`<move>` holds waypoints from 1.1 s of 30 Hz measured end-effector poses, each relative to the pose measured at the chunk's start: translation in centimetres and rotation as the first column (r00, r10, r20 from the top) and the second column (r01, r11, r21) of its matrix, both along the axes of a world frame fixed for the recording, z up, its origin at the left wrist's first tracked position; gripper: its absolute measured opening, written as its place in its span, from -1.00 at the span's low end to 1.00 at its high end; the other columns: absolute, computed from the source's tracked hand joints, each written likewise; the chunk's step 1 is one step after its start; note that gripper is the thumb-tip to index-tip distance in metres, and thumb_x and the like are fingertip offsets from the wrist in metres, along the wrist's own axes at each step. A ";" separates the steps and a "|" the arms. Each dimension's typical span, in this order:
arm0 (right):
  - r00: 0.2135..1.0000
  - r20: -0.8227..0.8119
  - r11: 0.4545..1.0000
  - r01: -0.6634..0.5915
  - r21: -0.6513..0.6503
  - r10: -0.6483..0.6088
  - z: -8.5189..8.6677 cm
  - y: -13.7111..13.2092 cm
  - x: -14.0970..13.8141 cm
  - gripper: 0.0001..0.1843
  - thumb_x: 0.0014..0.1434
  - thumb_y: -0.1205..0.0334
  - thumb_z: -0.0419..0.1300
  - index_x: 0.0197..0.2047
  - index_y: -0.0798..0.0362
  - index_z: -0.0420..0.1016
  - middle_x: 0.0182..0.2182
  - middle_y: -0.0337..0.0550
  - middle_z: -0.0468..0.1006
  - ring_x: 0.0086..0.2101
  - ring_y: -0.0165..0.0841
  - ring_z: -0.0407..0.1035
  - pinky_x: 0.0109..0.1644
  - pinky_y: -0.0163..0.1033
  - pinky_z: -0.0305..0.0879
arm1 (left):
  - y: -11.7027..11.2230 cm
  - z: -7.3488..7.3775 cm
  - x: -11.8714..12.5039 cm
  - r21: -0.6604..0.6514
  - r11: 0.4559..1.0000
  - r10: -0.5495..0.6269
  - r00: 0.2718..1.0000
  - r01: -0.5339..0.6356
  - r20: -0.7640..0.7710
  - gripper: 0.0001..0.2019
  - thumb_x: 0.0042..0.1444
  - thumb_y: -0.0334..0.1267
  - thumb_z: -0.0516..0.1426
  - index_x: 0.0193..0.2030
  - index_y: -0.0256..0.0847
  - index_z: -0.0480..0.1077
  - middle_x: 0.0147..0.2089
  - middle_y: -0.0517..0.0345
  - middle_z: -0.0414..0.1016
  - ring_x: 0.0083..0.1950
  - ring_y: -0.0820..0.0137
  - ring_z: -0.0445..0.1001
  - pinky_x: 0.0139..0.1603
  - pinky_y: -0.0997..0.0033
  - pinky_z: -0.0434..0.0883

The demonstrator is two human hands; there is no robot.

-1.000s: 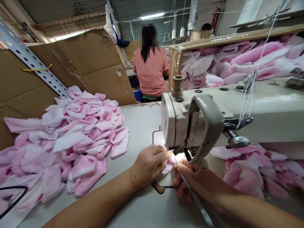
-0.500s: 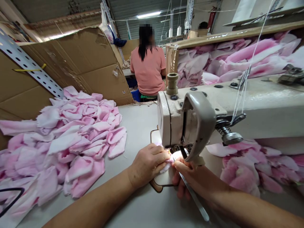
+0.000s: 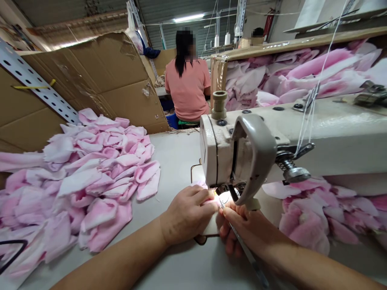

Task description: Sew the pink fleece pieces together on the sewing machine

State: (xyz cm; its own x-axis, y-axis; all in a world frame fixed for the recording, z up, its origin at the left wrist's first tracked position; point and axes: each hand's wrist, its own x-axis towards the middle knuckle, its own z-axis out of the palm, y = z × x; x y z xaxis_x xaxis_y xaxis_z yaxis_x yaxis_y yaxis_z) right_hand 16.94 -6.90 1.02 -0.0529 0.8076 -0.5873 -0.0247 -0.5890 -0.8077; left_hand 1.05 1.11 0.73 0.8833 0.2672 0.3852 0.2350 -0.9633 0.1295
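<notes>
At the sewing machine's (image 3: 238,157) lit needle area lies a small piece of pink and white plush fabric (image 3: 199,184), mostly covered by my fingers and the machine head. My left hand (image 3: 189,213) presses on it from the left, fingers bent together and gripping its edge. Just right of the needle, my right hand (image 3: 238,223) pinches slim metal tweezers (image 3: 246,251). Their narrow tip points at the fabric beside the left fingertips, while the rounded end slants down toward the front of the table. The needle itself is hidden.
A large heap of pink and white fabric pieces (image 3: 102,173) covers the table's left side. More pieces (image 3: 311,217) lie beneath the machine arm. Behind stand cardboard panels (image 3: 99,80) and a box of fabric (image 3: 219,74). A co-worker (image 3: 187,88) sits beyond, back turned.
My left hand has shifted slightly, its fingers now covering more of the fabric. The tweezers have turned a little in my right hand, their tip still by the needle area.
</notes>
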 end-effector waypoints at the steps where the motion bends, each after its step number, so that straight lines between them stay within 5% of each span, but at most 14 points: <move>1: 1.000 0.000 1.000 0.003 0.000 -0.003 0.0 0.0 0.0 -0.62 0.26 0.21 -0.10 -0.55 0.09 0.30 -0.68 -0.25 0.40 -0.75 -0.48 0.28 -0.72 -0.42 0.12 | -0.1 0.2 0.0 0.004 1.000 -0.004 1.000 0.004 -0.013 -0.84 0.16 -0.36 0.03 -0.15 -0.21 0.38 -0.13 0.08 0.44 -0.18 0.36 0.40 -0.05 0.30 0.38; 8: 1.000 0.012 1.000 0.001 0.009 -0.001 0.1 0.1 -0.4 -0.59 0.25 0.26 -0.11 -0.61 0.07 0.26 -0.76 -0.24 0.36 -0.77 -0.47 0.25 -0.71 -0.41 0.13 | -0.2 0.1 0.2 0.104 0.995 0.014 1.000 -0.012 -0.018 -0.85 0.25 -0.40 0.00 -0.16 -0.23 0.38 -0.18 0.09 0.45 -0.17 0.35 0.39 -0.06 0.30 0.38; 17: 1.000 0.018 0.999 -0.002 0.043 0.001 -0.9 -0.1 -0.2 -0.65 0.21 0.24 -0.10 -0.58 0.06 0.27 -0.71 -0.23 0.41 -0.75 -0.43 0.30 -0.71 -0.38 0.16 | -0.4 0.0 0.1 0.062 0.998 -0.030 0.997 0.026 0.072 -0.83 0.28 -0.43 -0.03 -0.22 -0.27 0.38 -0.22 0.10 0.47 -0.24 0.39 0.38 -0.12 0.32 0.35; 33: 0.998 0.058 0.998 0.007 0.065 -0.011 0.6 0.3 -0.3 -0.70 0.16 0.26 -0.04 -0.58 0.07 0.28 -0.76 -0.29 0.35 -0.75 -0.49 0.25 -0.71 -0.43 0.09 | -0.4 -0.3 0.2 0.040 0.999 -0.017 0.995 0.013 0.096 -0.85 0.22 -0.43 0.01 -0.36 -0.24 0.33 -0.31 0.14 0.44 -0.28 0.42 0.36 -0.12 0.36 0.32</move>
State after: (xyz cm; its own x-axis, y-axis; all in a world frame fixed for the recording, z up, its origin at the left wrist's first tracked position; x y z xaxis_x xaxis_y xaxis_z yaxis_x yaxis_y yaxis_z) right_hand 16.66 -6.61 1.59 -0.0122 0.8442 -0.5359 0.0186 -0.5356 -0.8442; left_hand 1.22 0.72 0.44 0.8457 0.2371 0.4781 0.2086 -0.9715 0.1128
